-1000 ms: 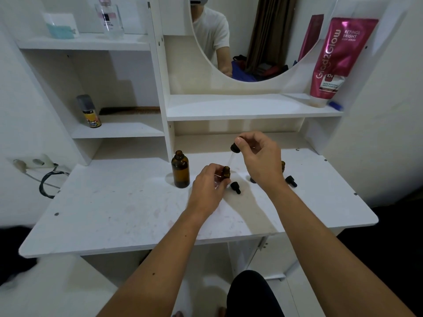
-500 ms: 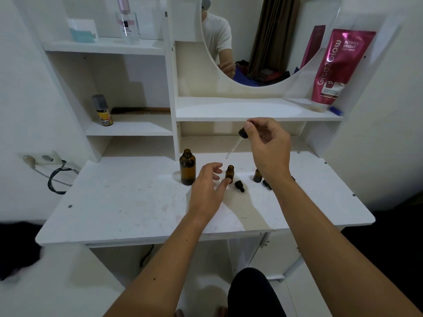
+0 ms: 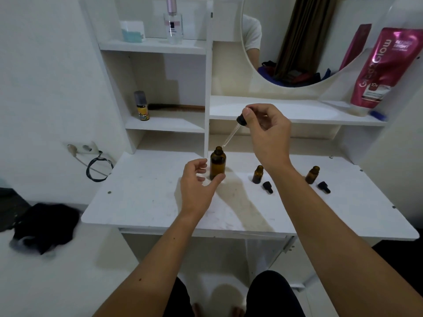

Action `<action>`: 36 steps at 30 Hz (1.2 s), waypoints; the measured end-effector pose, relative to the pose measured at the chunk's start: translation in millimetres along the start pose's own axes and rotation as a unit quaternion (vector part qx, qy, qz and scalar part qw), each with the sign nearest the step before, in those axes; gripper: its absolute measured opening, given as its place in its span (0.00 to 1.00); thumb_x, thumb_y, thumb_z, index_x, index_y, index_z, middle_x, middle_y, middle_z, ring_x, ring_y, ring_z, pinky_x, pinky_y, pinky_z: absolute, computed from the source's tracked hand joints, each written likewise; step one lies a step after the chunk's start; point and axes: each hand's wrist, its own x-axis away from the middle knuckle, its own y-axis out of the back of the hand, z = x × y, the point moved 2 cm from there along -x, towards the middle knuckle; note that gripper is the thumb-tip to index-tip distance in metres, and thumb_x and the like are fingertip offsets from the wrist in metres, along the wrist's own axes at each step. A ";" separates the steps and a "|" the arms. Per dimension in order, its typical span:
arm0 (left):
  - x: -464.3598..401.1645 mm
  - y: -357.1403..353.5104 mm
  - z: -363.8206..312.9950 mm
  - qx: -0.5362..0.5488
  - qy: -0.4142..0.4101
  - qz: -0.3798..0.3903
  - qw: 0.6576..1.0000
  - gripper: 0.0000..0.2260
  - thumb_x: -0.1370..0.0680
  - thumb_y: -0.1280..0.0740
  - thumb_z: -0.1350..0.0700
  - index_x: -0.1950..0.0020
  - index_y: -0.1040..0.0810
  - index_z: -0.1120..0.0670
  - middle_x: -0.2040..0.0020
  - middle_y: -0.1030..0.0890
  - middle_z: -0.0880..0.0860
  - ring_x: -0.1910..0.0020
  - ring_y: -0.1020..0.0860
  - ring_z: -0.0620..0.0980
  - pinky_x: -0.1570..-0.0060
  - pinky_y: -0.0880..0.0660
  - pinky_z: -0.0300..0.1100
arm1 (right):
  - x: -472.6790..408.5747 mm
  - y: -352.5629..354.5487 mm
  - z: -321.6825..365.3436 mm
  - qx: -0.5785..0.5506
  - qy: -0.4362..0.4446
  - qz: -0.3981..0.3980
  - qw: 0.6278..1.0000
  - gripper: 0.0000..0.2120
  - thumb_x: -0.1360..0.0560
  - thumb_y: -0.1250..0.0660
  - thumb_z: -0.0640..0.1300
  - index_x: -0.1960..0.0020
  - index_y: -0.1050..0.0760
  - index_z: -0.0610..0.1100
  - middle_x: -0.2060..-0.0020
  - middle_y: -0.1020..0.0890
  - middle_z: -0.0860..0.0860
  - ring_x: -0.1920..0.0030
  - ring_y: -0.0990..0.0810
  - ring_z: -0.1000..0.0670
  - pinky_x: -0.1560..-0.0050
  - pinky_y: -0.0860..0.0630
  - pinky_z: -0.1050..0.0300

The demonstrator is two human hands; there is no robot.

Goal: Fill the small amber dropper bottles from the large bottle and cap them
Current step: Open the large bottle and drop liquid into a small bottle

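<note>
Right hand: the right hand [image 3: 269, 136] is raised above the white tabletop [image 3: 148, 197], and the black rubber bulb of a glass dropper pipette [image 3: 233, 131] is pinched between thumb and fingers.
Pipette: it is held tilted, its glass tip at the open mouth of the large amber glass bottle [image 3: 217, 163].
Left hand: the left hand [image 3: 198, 183] is placed just left of the large bottle, fingers loosely spread; the thumb lies at the bottle's base, and contact cannot be told.
Small bottles: two small uncapped amber glass bottles [image 3: 258, 174] [image 3: 312, 175] are stood to the right, one on each side of the right wrist.
Caps: a black dropper cap [image 3: 267, 187] is laid near each small bottle, the second [image 3: 324, 187] further right.
</note>
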 end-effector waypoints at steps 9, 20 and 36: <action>-17.0 -8.9 4.6 0.023 0.027 0.066 0.997 0.24 0.26 0.21 0.55 0.32 0.25 0.49 0.36 0.19 0.47 0.39 0.21 0.47 0.34 0.22 0.49 | -2.5 -22.9 -17.3 0.047 0.020 0.058 0.997 0.08 0.19 0.27 0.44 0.43 0.17 0.42 0.52 0.13 0.51 0.50 0.14 0.57 0.46 0.19 0.66; -20.2 -10.8 9.9 0.010 0.020 0.061 0.998 0.20 0.24 0.23 0.56 0.34 0.25 0.49 0.40 0.19 0.45 0.42 0.19 0.46 0.37 0.21 0.44 | 6.4 -38.6 -51.4 0.090 -0.084 0.115 0.986 0.04 0.22 0.23 0.43 0.49 0.13 0.44 0.55 0.12 0.50 0.52 0.13 0.52 0.46 0.18 0.62; -19.7 -11.1 10.2 0.000 0.017 0.062 0.998 0.20 0.24 0.23 0.54 0.34 0.25 0.49 0.39 0.19 0.45 0.41 0.19 0.47 0.36 0.21 0.47 | 10.1 -40.3 -45.4 0.129 -0.042 0.113 0.984 0.07 0.20 0.26 0.46 0.45 0.14 0.44 0.52 0.12 0.52 0.51 0.15 0.57 0.51 0.21 0.73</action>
